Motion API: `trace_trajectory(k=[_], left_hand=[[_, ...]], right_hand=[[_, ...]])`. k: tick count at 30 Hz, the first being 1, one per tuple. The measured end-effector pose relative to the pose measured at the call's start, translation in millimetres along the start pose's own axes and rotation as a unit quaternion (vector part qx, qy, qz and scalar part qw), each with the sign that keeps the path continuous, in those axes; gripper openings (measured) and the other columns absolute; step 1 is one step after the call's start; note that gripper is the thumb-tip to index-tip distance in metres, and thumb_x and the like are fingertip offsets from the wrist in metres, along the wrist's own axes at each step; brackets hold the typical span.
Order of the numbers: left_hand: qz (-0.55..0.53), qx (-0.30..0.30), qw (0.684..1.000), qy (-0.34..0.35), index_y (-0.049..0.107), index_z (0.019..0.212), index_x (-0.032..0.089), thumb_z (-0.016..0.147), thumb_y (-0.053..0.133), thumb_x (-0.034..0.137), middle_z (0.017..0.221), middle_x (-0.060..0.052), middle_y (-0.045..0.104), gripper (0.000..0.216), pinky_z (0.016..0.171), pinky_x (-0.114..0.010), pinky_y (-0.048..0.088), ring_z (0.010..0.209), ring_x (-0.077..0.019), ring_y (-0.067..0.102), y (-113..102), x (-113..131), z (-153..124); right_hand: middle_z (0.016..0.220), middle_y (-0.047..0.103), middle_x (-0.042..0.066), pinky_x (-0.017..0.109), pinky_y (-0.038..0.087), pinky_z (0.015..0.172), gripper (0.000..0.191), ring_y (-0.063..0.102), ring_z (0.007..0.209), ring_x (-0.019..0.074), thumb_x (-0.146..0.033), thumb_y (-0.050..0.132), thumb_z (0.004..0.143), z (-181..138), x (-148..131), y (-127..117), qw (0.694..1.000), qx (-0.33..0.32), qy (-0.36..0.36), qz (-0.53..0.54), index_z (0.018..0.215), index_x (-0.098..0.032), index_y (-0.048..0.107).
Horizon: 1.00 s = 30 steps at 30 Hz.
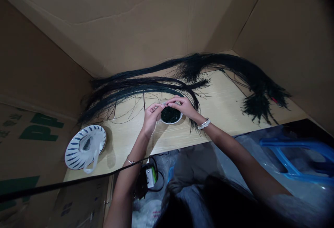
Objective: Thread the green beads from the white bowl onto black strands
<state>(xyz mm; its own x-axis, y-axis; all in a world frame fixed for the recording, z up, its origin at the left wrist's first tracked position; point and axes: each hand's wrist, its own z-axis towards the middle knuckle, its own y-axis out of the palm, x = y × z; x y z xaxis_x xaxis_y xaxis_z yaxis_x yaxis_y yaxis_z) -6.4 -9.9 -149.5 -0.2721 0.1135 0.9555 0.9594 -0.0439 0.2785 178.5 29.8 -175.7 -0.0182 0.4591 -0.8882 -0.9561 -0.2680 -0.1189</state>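
Over the far left rim of a small white bowl (180, 119), my two hands meet fingertip to fingertip. Dark, glinting contents (170, 114) fill the bowl, too fine to tell apart. My left hand (151, 116) is closed in a pinch at the bowl's left side. From the right, my right hand (184, 105) reaches across the bowl, its thumb and fingers pinched against the left fingertips. Whatever they hold is too small to make out. Just behind the hands lie long bundles of dark strands (146, 82), with a few loose strands curving towards my left hand.
Another thick dark bundle (242, 68) runs to the right, its frayed end near the table edge. A striped plate (71, 155) holding a clear plastic bag stands at the left. Cardboard walls (156, 19) enclose the table. A black cable (104, 174) crosses low; a blue plastic stool (294, 169) stands right.
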Motion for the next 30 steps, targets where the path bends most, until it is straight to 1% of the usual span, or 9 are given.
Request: trace_trajectory(k=[9, 19, 30], left_hand=[[0.004, 0.004, 1.000, 0.000, 0.065, 0.077, 0.015, 0.067, 0.090, 0.046, 0.046, 0.011, 0.034, 0.041, 0.044, -0.021, 0.009, 0.040, -0.0024, 0.020, 0.4, 1.1, -1.2], [0.007, 0.003, 1.000, 0.001, 0.064, 0.077, 0.015, 0.067, 0.090, 0.046, 0.046, 0.011, 0.034, 0.041, 0.043, -0.021, 0.009, 0.039, -0.0025, 0.020, 0.2, 0.2, -0.5], [0.010, 0.003, 1.000, 0.006, 0.064, 0.077, 0.015, 0.067, 0.090, 0.046, 0.046, 0.011, 0.033, 0.042, 0.043, -0.021, 0.009, 0.039, -0.0027, 0.020, -0.5, -1.0, -0.6]], right_hand=[[0.097, 0.081, 0.005, 0.036, 0.053, 0.094, 0.019, 0.071, 0.097, 0.0201, -0.039, 0.074, 0.091, 0.3, -2.0, 0.0, 1.000, -0.001, 0.006, 0.001, 0.097, -0.024, 0.083], [0.097, 0.081, 0.004, 0.037, 0.053, 0.093, 0.015, 0.070, 0.097, 0.0203, -0.036, 0.075, 0.090, -0.2, -0.9, 0.1, 1.000, 0.001, 0.010, 0.004, 0.096, -0.025, 0.083], [0.097, 0.080, 0.004, 0.036, 0.053, 0.091, 0.013, 0.070, 0.096, 0.0198, -0.032, 0.074, 0.091, -0.2, -1.0, -0.7, 1.000, -0.001, -0.025, -0.017, 0.098, -0.024, 0.082]])
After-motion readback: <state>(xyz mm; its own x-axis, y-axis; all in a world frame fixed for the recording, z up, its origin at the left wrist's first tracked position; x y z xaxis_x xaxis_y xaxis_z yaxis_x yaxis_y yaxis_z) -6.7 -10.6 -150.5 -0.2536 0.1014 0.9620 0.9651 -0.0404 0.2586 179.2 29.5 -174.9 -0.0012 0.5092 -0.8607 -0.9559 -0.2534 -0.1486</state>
